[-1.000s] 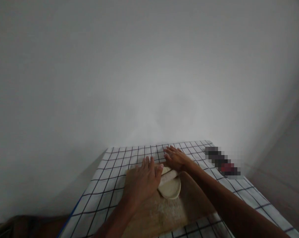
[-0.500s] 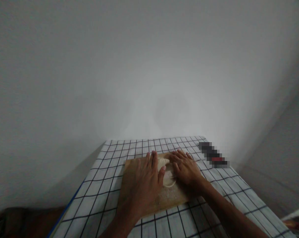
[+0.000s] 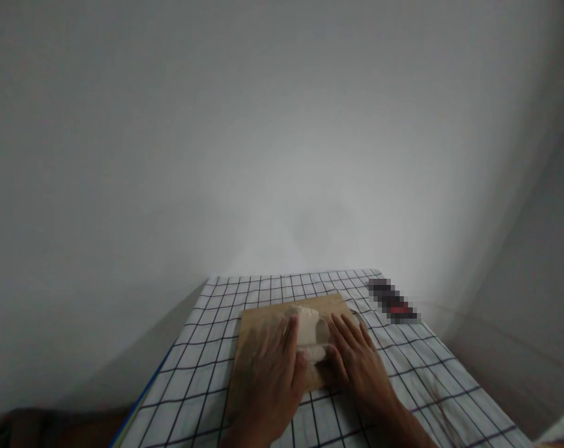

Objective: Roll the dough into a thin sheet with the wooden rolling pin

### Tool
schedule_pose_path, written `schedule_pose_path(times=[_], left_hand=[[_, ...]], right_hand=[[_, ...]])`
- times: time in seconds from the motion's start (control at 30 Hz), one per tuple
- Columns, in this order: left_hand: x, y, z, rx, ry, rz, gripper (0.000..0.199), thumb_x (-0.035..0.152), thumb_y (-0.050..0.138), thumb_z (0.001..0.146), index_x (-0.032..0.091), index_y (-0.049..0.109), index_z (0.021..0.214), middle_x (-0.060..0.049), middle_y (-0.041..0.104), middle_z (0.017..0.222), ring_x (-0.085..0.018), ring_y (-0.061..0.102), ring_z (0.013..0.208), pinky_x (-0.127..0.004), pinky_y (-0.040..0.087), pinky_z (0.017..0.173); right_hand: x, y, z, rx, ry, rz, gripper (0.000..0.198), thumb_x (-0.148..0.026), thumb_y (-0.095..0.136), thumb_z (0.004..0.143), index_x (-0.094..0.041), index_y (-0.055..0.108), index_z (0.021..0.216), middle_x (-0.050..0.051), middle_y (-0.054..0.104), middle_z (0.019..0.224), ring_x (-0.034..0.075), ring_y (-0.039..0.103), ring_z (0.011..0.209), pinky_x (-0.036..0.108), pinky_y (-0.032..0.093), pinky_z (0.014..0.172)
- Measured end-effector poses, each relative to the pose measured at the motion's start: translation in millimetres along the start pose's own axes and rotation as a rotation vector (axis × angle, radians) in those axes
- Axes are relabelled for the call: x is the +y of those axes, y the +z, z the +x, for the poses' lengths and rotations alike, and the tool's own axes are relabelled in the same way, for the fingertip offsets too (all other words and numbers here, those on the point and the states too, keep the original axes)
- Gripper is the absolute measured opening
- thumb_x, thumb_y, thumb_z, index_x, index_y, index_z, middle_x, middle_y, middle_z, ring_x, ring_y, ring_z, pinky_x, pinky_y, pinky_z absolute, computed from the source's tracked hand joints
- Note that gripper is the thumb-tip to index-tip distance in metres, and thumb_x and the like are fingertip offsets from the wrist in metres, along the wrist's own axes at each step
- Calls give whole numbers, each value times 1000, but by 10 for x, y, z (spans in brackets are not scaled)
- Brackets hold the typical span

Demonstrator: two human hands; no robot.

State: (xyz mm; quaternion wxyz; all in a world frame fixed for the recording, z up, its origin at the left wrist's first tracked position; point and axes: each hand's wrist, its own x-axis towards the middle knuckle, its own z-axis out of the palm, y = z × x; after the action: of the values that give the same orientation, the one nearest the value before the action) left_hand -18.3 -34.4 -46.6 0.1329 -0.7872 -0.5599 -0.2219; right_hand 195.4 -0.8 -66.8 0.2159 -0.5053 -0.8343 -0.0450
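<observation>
A pale lump of dough (image 3: 309, 328) lies on a wooden cutting board (image 3: 326, 303), with a crease or fold running across its near part. On its left side is my left hand (image 3: 277, 373), fingers stretched forward and slightly blurred, the thumb by the near edge. My right hand (image 3: 359, 361) is at the dough's right side, palm down with its fingers extended, the fingertips beside or touching it. Both hands cover the sides of the dough, so its full outline is hidden.
The board rests on a table with a white cloth (image 3: 207, 336) checked in black lines. A pixelated dark and red object (image 3: 391, 302) lies near the table's right edge. A plain wall (image 3: 282, 155) stands behind the table.
Both hands have drawn back toward me, showing more of the dough's far side and the board's back edge. The dough now shows a crease across it. The view has shifted slightly.
</observation>
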Motion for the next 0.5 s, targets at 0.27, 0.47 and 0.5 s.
schedule_pose_path(times=[0.27,0.47,0.5], left_hand=[[-355,-223,18,-162,-146,-549,52,46,33,102,28,34,151,-3,42,152,-20,42,139,-38,42,111],[-974,-399,514,-54,-455,-708,58,55,36,97,16,52,137,-11,57,139,-27,52,130,-46,39,111],[-962,-339,624,-125,-436,-701,57,55,40,95,15,55,133,-12,60,136,-28,55,126,-44,42,108]], right_hand=[[100,67,-153,60,-40,145,27,-38,56,93,-36,61,120,3,68,113,26,59,112,50,32,111],[548,-158,67,154,117,525,27,-44,41,98,-30,56,116,6,65,107,22,61,97,33,50,82],[589,-220,206,165,173,622,29,-46,38,100,-28,55,113,5,65,100,22,61,92,32,50,78]])
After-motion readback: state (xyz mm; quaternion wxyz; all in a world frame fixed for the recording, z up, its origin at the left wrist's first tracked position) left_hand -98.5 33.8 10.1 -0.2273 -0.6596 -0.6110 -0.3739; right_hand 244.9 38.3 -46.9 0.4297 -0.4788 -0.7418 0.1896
